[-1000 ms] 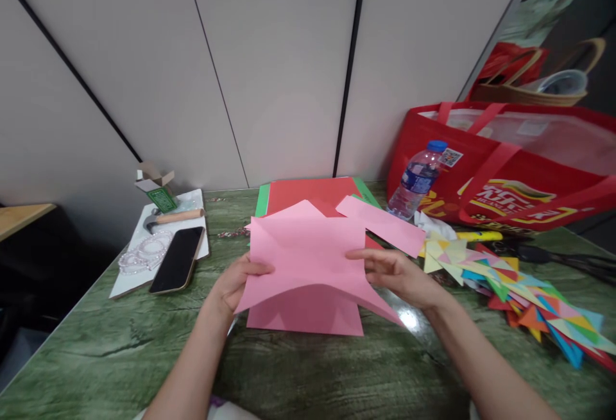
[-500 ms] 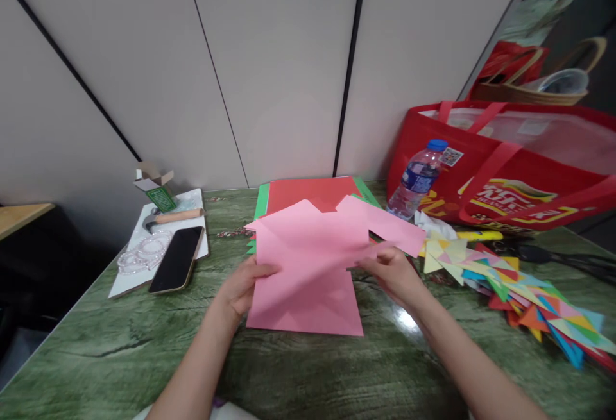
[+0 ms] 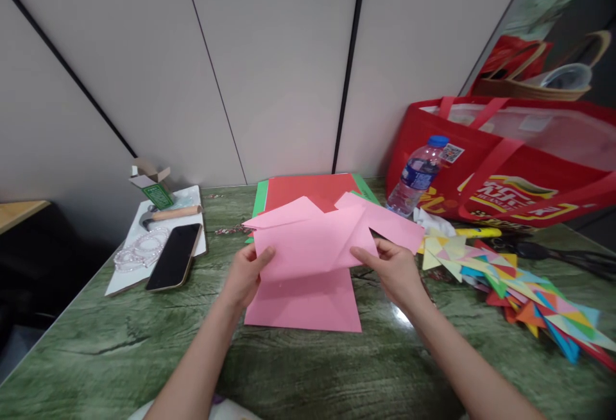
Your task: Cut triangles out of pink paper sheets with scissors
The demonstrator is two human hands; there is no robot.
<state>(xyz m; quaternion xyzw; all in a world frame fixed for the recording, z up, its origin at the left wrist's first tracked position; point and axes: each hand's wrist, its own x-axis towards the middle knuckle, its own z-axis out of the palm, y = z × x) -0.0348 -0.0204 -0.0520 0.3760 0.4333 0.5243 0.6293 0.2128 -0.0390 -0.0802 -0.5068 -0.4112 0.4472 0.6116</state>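
Observation:
A pink paper sheet [image 3: 310, 243] is held up over the green marbled table [image 3: 120, 356] by both hands. My left hand [image 3: 245, 276] pinches its lower left edge, thumb on top. At the lower right corner, my right hand [image 3: 394, 269] grips it the same way. Under the sheet another pink sheet [image 3: 308, 304] lies flat on the table. Behind them sits a stack of red and green paper [image 3: 312, 189], with a pink strip [image 3: 397, 227] lying across its right side.
Left: a white board [image 3: 192, 240] with a phone [image 3: 174, 256], bead bracelets [image 3: 139, 250], hammer [image 3: 166, 215] and small green box [image 3: 153, 188]. Right: a water bottle [image 3: 416, 176], red tote bag [image 3: 510, 163], yellow marker [image 3: 474, 233], scissors [image 3: 568, 256] and folded colourful paper triangles [image 3: 520, 288].
Both hands have raised the pink sheet and drawn its lower edge up and closer together. The sheet now stands higher, with the flat pink sheet below more exposed.

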